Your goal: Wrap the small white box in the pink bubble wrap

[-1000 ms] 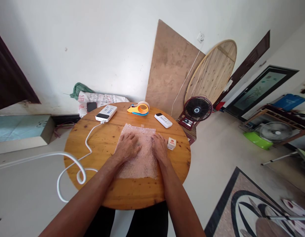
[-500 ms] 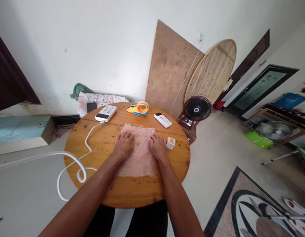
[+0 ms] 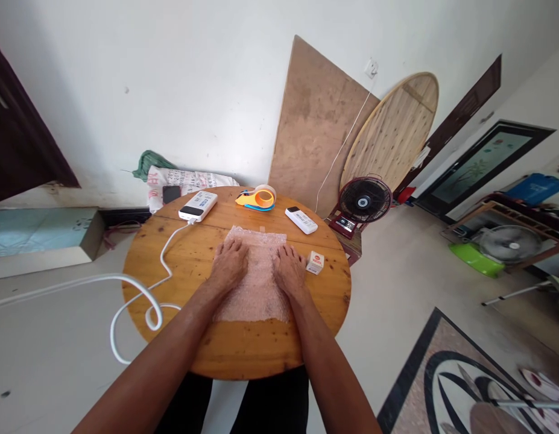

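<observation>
A pink sheet of bubble wrap [image 3: 257,289] lies flat in the middle of a round wooden table [image 3: 193,265]. My left hand [image 3: 228,265] rests palm down on its left half, fingers stretched out. On the right half lies my right hand [image 3: 289,270], also flat with fingers extended, touching the sheet. Neither hand grips anything. A small white box with a red mark [image 3: 315,263] sits just right of my right hand.
At the table's far edge lie a white power bank [image 3: 198,206] with a white cable [image 3: 138,295] looping off the left side, an orange tape dispenser [image 3: 256,198] and a white remote [image 3: 301,220]. A small fan [image 3: 363,202] stands behind on the right.
Both hands have slid a little farther up the bubble wrap, away from me, still pressed flat. The view has shifted slightly.
</observation>
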Available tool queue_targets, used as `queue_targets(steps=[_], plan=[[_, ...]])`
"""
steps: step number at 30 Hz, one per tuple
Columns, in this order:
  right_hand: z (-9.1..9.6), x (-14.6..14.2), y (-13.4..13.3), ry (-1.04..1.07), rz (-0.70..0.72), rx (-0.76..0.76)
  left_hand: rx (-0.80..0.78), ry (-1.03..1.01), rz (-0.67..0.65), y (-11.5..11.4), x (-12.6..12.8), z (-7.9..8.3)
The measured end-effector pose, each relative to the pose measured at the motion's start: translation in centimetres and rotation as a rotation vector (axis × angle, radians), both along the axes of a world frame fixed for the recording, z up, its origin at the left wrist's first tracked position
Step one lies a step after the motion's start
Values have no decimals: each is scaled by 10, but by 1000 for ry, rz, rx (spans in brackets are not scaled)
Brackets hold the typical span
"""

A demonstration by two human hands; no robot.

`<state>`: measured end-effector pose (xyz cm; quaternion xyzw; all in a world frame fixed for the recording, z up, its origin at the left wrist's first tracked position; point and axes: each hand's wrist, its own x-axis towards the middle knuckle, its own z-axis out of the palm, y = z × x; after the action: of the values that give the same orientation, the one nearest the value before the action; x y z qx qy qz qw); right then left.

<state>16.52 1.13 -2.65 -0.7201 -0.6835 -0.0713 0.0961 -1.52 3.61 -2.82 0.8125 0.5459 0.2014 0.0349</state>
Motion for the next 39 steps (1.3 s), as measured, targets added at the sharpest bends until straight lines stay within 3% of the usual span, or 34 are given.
queue_targets(steps=[6,23,29,35,39], plan=[[-1,4,1,-7,8,20,38,-33,72,-6,3,9],[0,7,1,7,11,8,35,-17,67,-1,3,-4],[-4,9,3,-2,1,36,60,-98,88,-6,4,8],[-1,8,2,-12,-17,-7,38,-90,-113,-8,6,7],[1,8,2,7,-22,-4,22,-55,-137,-7,7,2]])
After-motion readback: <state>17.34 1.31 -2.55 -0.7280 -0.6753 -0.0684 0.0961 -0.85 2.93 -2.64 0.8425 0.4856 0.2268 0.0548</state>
